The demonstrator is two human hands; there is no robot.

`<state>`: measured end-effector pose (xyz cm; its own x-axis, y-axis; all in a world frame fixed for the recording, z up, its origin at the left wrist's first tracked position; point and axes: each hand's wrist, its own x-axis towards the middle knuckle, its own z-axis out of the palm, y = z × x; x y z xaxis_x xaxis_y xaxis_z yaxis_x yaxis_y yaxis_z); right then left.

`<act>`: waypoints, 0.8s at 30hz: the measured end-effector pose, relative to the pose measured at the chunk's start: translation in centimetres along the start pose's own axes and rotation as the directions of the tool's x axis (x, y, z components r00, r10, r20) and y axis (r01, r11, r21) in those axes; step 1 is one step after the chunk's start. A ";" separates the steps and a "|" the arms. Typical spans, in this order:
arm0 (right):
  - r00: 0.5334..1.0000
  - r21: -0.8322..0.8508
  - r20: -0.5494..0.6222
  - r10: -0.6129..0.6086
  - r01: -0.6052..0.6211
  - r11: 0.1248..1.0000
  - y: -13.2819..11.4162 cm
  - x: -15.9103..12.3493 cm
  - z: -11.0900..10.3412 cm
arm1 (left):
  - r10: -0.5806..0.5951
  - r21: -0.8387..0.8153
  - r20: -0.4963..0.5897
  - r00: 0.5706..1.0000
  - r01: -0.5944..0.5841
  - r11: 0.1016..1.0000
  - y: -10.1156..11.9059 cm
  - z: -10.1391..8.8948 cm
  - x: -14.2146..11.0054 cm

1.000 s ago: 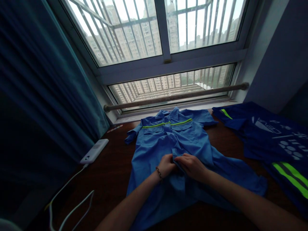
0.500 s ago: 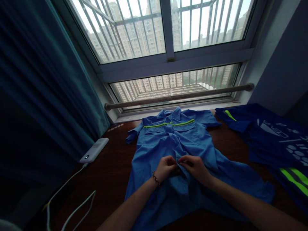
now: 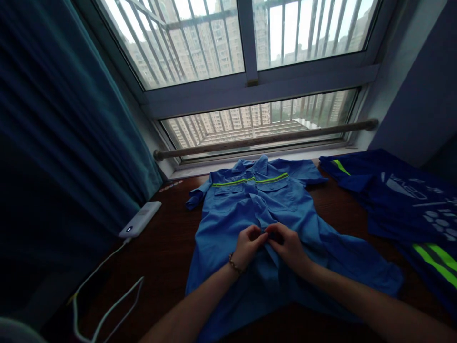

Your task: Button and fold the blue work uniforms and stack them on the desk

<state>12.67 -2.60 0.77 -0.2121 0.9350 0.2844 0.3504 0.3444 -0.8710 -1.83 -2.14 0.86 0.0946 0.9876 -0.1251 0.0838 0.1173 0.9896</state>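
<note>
A blue short-sleeved work shirt (image 3: 228, 228) with a yellow-green stripe across the chest lies front up, its collar toward the window. My left hand (image 3: 250, 243), with a bracelet at the wrist, pinches the shirt's front near the middle. Right beside it, my right hand (image 3: 285, 243) pinches the same front opening, and the fingertips of both hands meet. Cloth is bunched up between them. Whether a button sits in the fingers is hidden. The lower part of the shirt spreads out in loose folds under my forearms.
Dark blue garments (image 3: 392, 190) with reflective strips lie at the right on the brown wooden surface (image 3: 167, 243). A white power bank (image 3: 141, 220) with a white cable (image 3: 103, 262) is at the left, near the blue curtain (image 3: 107, 124). A rail (image 3: 264, 141) crosses before the window.
My fingertips have come closer together on the shirt front, the left thumb now reaching the right fingers. The shirt otherwise lies much the same; the view has shifted slightly.
</note>
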 end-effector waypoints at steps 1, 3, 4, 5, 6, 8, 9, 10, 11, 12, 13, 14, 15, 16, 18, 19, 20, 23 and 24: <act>1.000 -0.003 -0.008 0.002 -0.002 1.000 0.1 0.0 0.0 | -0.023 -0.032 -0.023 0.999 0.023 0.999 -0.1 0.2 0.1; 0.999 0.005 -0.036 0.014 -0.014 1.000 0.2 0.0 0.1 | -0.085 -0.134 -0.026 0.996 0.081 0.988 -0.4 0.3 0.2; 0.999 0.014 -0.049 0.022 -0.022 1.000 0.3 0.0 0.1 | -0.117 -0.194 -0.010 0.993 0.113 0.975 -0.5 0.3 0.2; 0.998 0.027 -0.058 0.032 -0.030 0.999 0.3 0.0 0.0 | -0.148 -0.251 0.010 0.989 0.145 0.957 -0.6 0.2 0.2; 0.997 0.042 -0.060 0.041 -0.039 0.998 0.4 0.0 0.0 | -0.176 -0.300 0.029 0.984 0.177 0.937 -0.7 0.1 0.1; 0.997 0.079 -0.047 0.063 -0.059 0.995 0.4 0.0 -0.1 | -0.225 -0.364 0.052 0.973 0.229 0.903 -0.7 -0.1 0.1; 0.996 0.104 -0.036 0.081 -0.076 0.992 0.4 0.0 -0.1 | -0.245 -0.379 0.058 0.968 0.248 0.891 -0.6 -0.1 0.0; 0.994 0.136 -0.025 0.104 -0.100 0.986 0.4 0.0 -0.2 | -0.258 -0.386 0.062 0.964 0.262 0.884 -0.4 -0.2 0.0; 0.991 0.174 -0.010 0.130 -0.127 0.977 0.4 0.0 -0.2 | -0.266 -0.389 0.064 0.962 0.270 0.881 -0.3 -0.3 -0.1; 0.988 0.215 0.009 0.155 -0.154 0.964 0.4 0.0 -0.2 | -0.270 -0.390 0.063 0.961 0.272 0.880 -0.1 -0.3 -0.1; 0.984 0.256 0.032 0.177 -0.179 0.950 0.5 0.0 -0.2 | -0.270 -0.391 0.059 0.961 0.271 0.880 0.0 -0.3 -0.2; 0.980 0.294 0.056 0.193 -0.201 0.935 0.6 0.1 -0.2 | -0.269 -0.394 0.054 0.962 0.268 0.879 0.1 -0.3 -0.2; 0.975 0.329 0.078 0.207 -0.221 0.918 0.7 0.1 -0.2 | -0.267 -0.398 0.050 0.962 0.264 0.878 0.2 -0.3 -0.3; 0.971 0.362 0.099 0.220 -0.241 0.901 0.8 0.2 -0.2 | -0.266 -0.404 0.048 0.963 0.262 0.876 0.2 -0.3 -0.3; 0.960 0.422 0.132 0.247 -0.280 0.862 1.2 0.3 -0.2 | -0.268 -0.416 0.047 0.962 0.263 0.871 0.2 -0.3 -0.3; 0.955 0.450 0.146 0.258 -0.297 0.842 1.3 0.3 -0.2 | -0.271 -0.419 0.045 0.961 0.265 0.869 0.1 -0.3 -0.3; 0.952 0.476 0.157 0.264 -0.307 0.824 1.5 0.3 -0.2 | -0.277 -0.419 0.040 0.960 0.268 0.867 0.1 -0.3 -0.3; 0.947 0.535 0.172 0.273 -0.322 0.781 1.7 0.4 -0.1 | -0.291 -0.416 0.023 0.956 0.274 0.867 0.1 -0.3 -0.3; 0.945 0.548 0.174 0.276 -0.326 0.770 1.8 0.4 -0.1 | -0.290 -0.417 0.019 0.957 0.271 0.868 0.0 -0.3 -0.3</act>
<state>13.31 -1.61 -0.62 -0.2621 0.9641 -0.0417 -0.1610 -0.0862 -0.9832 -2.18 -2.37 0.97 0.0848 0.9092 -0.4076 -0.3155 0.4125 0.8546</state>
